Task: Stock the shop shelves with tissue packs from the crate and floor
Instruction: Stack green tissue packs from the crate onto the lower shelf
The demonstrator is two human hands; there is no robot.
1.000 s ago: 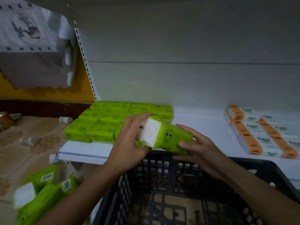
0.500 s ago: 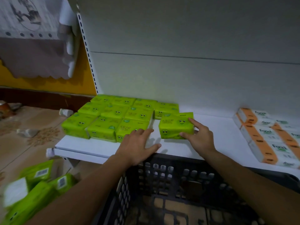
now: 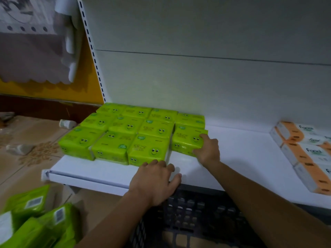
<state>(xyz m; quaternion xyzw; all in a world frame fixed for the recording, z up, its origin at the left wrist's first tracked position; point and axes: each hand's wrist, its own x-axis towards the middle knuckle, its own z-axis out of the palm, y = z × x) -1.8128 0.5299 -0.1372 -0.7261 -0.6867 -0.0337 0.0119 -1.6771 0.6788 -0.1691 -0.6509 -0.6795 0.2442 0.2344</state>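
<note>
**Where's the pack you're working on?**

The bright green film-wrapped tissue pack (image 3: 186, 140) lies on the white painted metal shelf (image 3: 241, 153). It sits at the right end of the block of matching green packs (image 3: 125, 133), just in front of the rearmost pack of that column. My right hand (image 3: 207, 151) grips its right end, thumb on top and fingers curled round the lower front edge. My left hand (image 3: 154, 181) lies flat on the shelf's front lip, fingers spread, holding nothing.

**How does a pack like that handle?**

I judge it light and soft, a cushion of paper in slick film. A hard squeeze would dent it, and a fingertip pinch could slip off the wrap. I'd hold it by the short ends or spread a whole hand over the top. On this smooth shelf it should slide easily, so nudging it flush is enough.

**What's around you?**

A pale back panel (image 3: 197, 77) closes the shelf behind. Orange-and-white tissue packs (image 3: 300, 149) lie well apart to the right. A black plastic lattice crate (image 3: 197, 217) stands below the shelf edge, and where its grid shows I see only floor through it. More loose green packs (image 3: 35, 221), blurred, lie on the tan tiled floor (image 3: 26, 136) at my lower left. The light is dim.
</note>
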